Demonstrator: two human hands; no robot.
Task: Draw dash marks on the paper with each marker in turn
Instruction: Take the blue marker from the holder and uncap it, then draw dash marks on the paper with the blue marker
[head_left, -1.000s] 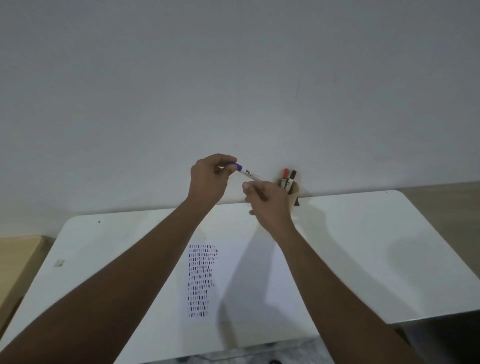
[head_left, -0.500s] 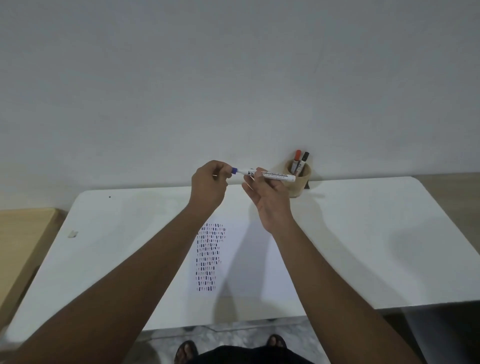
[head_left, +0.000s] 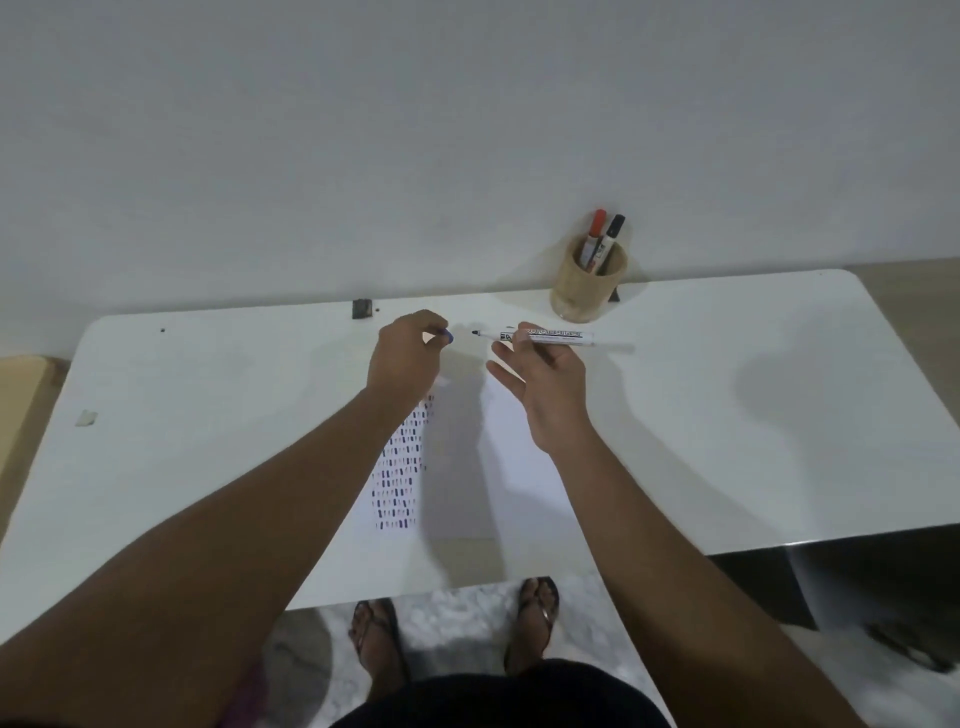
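My left hand (head_left: 408, 358) pinches the blue cap (head_left: 448, 338) between its fingertips, just above the far end of the paper (head_left: 511, 457), whose left part carries columns of dash marks (head_left: 401, 475). Apart from it, my right hand (head_left: 545, 382) holds the uncapped marker (head_left: 540, 336) level, tip pointing at the cap. Further right, a wooden cup (head_left: 587, 291) on the white table (head_left: 753, 415) holds a red marker (head_left: 594, 236) and a black marker (head_left: 611, 239).

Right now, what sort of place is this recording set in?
Probably a plain indoor room set up as a desk for drawing: a white table pushed against a bare wall, a wooden pen cup holding markers, and a sheet of paper covered with dash marks.
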